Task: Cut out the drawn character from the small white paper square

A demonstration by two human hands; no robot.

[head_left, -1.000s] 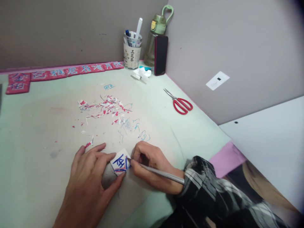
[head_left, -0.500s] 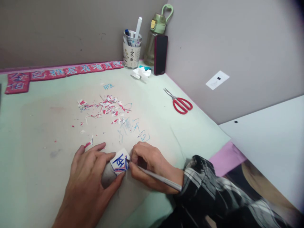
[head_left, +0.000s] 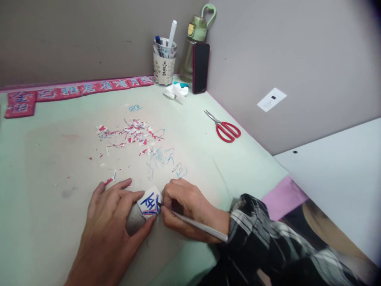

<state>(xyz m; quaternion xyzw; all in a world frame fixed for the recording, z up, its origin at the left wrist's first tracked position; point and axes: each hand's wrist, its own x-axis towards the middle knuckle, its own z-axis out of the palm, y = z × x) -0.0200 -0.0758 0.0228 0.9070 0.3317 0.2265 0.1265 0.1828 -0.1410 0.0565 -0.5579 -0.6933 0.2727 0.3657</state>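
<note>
I look in on a craft corner, home or office I cannot tell: a pale green desk [head_left: 190,131] against grey walls [head_left: 80,35], a clear, cream-labelled pen cup [head_left: 163,67] at its far corner, red-handled metal scissors [head_left: 224,128] near its right edge, red-and-white scraps [head_left: 135,129] mid-desk

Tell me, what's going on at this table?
A person is doing fine handwork. The left hand steadies a small white piece with a blue character on it, while the right hand holds a slim silver tool, its tip at the marked face. Red and white scraps lie beyond the hands, red-handled scissors sit farther right, and red tiles with characters line the back.
</note>
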